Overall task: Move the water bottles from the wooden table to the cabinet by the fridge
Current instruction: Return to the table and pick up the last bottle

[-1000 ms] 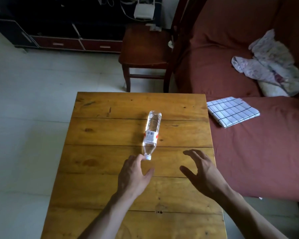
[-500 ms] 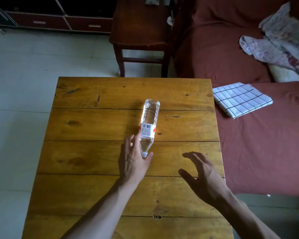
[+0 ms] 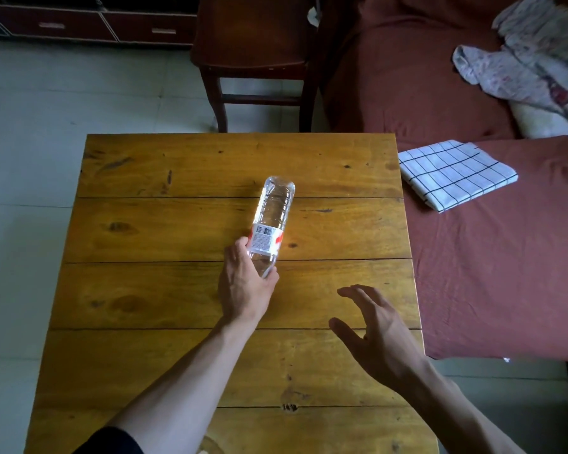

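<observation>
A: Where is the clear plastic bottle (image 3: 274, 221)?

B: In the middle of the frame, lying flat on the plank table (image 3: 151, 299). The left hand (image 3: 245, 283) has its fingers curled round the bottle's neck end.

A: And the other one?

B: The right hand (image 3: 373, 332) hangs over the wood, fingers spread wide, holding nothing. A folded checked cloth (image 3: 453, 173) sits on the red sofa (image 3: 492, 257).

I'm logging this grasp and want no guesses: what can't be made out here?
Head view only:
- Clear plastic water bottle: cap and neck hidden by the left hand.
- Label print: too small to read.
- Dark wooden chair: back cut off by the top edge.
- Cabinet and fridge: not in view.
</observation>
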### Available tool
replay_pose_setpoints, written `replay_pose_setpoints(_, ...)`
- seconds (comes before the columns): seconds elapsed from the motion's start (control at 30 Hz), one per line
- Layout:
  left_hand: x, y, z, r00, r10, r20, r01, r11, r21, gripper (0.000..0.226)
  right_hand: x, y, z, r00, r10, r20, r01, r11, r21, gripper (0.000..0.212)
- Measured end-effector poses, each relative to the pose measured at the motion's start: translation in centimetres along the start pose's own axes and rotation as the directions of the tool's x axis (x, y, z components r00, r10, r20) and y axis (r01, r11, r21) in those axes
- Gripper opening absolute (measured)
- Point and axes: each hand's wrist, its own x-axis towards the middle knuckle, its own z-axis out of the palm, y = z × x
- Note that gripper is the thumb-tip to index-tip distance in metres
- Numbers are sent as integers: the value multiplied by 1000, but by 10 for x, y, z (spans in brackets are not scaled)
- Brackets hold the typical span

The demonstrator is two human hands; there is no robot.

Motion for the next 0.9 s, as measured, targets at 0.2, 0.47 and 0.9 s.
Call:
replay_pose_setpoints(0.2, -5, -13, -11, 1000, -5, -8, 5, 1000, -11, 65, -6, -1, 1, 1000, 1, 1, -1, 1000, 2, 73)
replay_pose_setpoints(0.47, -16, -19, -43, 995, 37, -93, -44, 997, -71, 48, -12, -9, -2, 1000, -18, 11, 18, 1000, -21, 67)
replay_pose_setpoints(0.9, -23, 14, -143, 894, 412, -176, -416, 909, 18, 36, -10, -44, -40, 999, -44, -25, 43, 998, -47, 79)
